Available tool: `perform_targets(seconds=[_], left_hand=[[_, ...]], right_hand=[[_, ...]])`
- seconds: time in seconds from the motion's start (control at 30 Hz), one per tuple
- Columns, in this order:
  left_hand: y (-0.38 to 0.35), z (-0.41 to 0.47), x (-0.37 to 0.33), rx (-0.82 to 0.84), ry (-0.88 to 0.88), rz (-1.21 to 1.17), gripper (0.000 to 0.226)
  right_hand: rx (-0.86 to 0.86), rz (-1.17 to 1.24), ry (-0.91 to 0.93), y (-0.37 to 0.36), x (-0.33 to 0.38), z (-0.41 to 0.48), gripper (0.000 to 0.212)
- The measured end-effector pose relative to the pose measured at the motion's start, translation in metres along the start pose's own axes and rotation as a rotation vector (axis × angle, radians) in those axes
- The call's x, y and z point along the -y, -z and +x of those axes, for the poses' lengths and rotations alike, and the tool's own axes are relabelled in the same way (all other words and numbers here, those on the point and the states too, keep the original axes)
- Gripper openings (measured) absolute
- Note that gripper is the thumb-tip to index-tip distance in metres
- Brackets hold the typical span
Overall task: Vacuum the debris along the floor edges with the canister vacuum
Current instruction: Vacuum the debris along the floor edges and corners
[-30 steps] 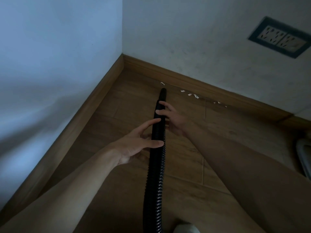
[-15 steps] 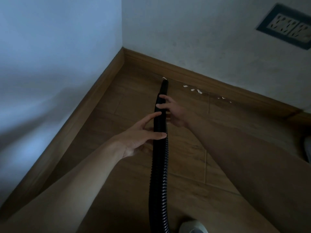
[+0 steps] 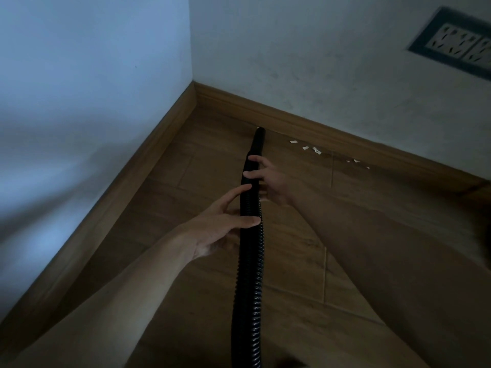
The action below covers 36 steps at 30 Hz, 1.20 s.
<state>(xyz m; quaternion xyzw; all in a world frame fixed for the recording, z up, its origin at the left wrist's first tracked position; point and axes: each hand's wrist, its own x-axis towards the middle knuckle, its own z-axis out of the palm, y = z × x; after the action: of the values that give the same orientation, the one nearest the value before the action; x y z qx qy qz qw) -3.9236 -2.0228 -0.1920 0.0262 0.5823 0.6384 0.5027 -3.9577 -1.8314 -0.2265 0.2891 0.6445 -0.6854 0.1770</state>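
A black ribbed vacuum hose (image 3: 249, 274) runs from the bottom of the view up the wooden floor to its smooth nozzle end (image 3: 258, 140), which sits right by the far baseboard. My right hand (image 3: 271, 181) grips the hose just behind the nozzle. My left hand (image 3: 223, 227) holds the ribbed part lower down, thumb and fingers loosely around it. Several small white paper scraps (image 3: 309, 148) lie along the baseboard to the right of the nozzle, with a few more scraps (image 3: 357, 162) farther right. The canister is out of view.
The room corner (image 3: 193, 86) is just left of the nozzle, with wooden baseboards (image 3: 345, 140) along both white walls. A wall socket plate (image 3: 457, 43) sits at the upper right. The wood-look tile floor (image 3: 292, 251) spreads under my arms.
The nozzle tip has slid forward to the baseboard, over the scrap that lay just ahead of it. My hands stay on the hose; the view tilted slightly.
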Motion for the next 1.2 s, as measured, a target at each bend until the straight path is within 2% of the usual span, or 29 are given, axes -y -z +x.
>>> perform_targets(seconds=[0.4, 0.87, 1.2], left_hand=[[-0.014, 0.014, -0.001, -0.047, -0.05, -0.072, 0.071], [-0.034, 0.025, -0.001, 0.123, -0.007, 0.013, 0.068], [-0.044, 0.029, -0.003, 0.176, 0.044, 0.07, 0.069]], right_hand=[[0.018, 0.026, 0.048, 0.009, 0.007, 0.01, 0.054], [-0.096, 0.1, 0.059, 0.048, -0.011, -0.02, 0.053], [-0.142, 0.197, 0.063, 0.062, -0.027, -0.032, 0.05]])
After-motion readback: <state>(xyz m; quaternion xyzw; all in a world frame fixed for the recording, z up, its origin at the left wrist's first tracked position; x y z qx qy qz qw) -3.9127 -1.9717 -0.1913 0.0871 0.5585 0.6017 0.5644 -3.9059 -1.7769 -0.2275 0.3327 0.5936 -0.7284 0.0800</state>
